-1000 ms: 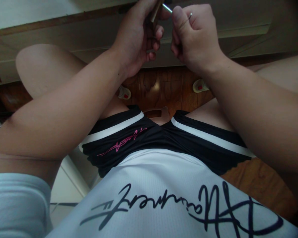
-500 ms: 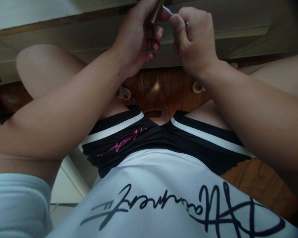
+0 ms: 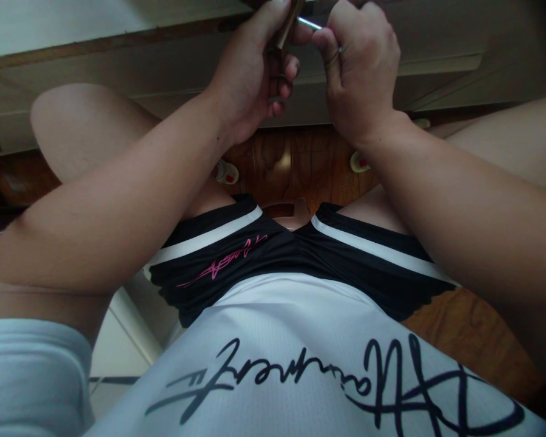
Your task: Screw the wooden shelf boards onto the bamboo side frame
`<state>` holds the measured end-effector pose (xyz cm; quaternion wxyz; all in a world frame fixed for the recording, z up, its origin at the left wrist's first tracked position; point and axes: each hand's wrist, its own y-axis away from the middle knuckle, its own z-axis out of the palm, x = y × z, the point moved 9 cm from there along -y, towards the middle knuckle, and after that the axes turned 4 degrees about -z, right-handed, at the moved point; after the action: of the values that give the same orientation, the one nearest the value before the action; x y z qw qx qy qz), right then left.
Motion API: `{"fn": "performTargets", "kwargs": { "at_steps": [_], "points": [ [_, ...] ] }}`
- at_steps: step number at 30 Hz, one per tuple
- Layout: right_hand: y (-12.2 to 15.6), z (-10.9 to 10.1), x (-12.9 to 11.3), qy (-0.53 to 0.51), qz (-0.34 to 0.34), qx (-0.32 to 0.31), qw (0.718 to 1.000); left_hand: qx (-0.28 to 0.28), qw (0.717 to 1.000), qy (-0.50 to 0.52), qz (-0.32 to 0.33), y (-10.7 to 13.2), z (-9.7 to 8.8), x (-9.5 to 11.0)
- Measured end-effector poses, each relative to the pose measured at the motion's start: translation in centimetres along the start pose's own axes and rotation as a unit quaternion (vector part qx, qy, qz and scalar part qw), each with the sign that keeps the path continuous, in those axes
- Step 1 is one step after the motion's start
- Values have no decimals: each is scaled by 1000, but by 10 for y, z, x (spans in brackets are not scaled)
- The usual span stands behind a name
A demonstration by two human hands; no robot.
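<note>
A white shirt [image 3: 273, 328] with black lettering fills the bottom of the frame, and above it, mid-frame, lie black shorts [image 3: 291, 258] edged with white bands. Beyond them, at top centre, the left hand [image 3: 250, 76] pinches a narrow brown piece [image 3: 286, 33] between thumb and forefinger, the other fingers curled loosely below; the piece runs up out of the frame, so its full shape cannot be told. Just right of it, the right hand [image 3: 364, 67] is closed in a fist around a slim shiny rod [image 3: 308, 23], thumb pressed along the near side, with a bright length showing towards the brown piece — whether the two touch is unclear. The rod looks like metal: probably light, stiff and smooth enough to twist in the fingers, so a firm hold on its thicker or bent part, if it has one, would serve best. The brown piece seems light and rigid too, perhaps slick on its glossy face; a pinch across its edges, clear of the rod's end, should keep it steady. Behind the hands stands a pale panel [image 3: 437, 85], a light tabletop [image 3: 59, 24] spans the upper left, and farther down lies the brown wooden floor [image 3: 318, 152].
</note>
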<state>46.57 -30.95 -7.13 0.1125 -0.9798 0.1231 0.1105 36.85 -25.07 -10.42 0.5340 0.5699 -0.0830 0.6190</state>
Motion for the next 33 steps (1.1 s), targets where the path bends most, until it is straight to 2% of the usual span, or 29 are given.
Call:
{"fn": "performTargets", "kwargs": {
  "at_steps": [5, 13, 18, 22, 26, 33],
  "points": [
    [1, 5, 2, -38, -21, 27, 999, -4, 1000, -4, 5, 0, 2, 1],
    [1, 3, -5, -236, -67, 67, 967, 5, 1000, 8, 4, -1, 0, -1],
    [-3, -3, -1, -226, -55, 70, 970, 16, 1000, 8, -2, 0, -1, -1],
    [-5, -8, 1, -233, -60, 96, 966, 20, 1000, 12, 5, 1, -2, 0],
    [-3, -8, -1, -255, -67, 97, 960, 10, 1000, 13, 7, 1, -1, 0],
    [-1, -8, -2, -256, -71, 100, 959, -2, 997, 70, -18, 0, 3, -5]
  ]
}}
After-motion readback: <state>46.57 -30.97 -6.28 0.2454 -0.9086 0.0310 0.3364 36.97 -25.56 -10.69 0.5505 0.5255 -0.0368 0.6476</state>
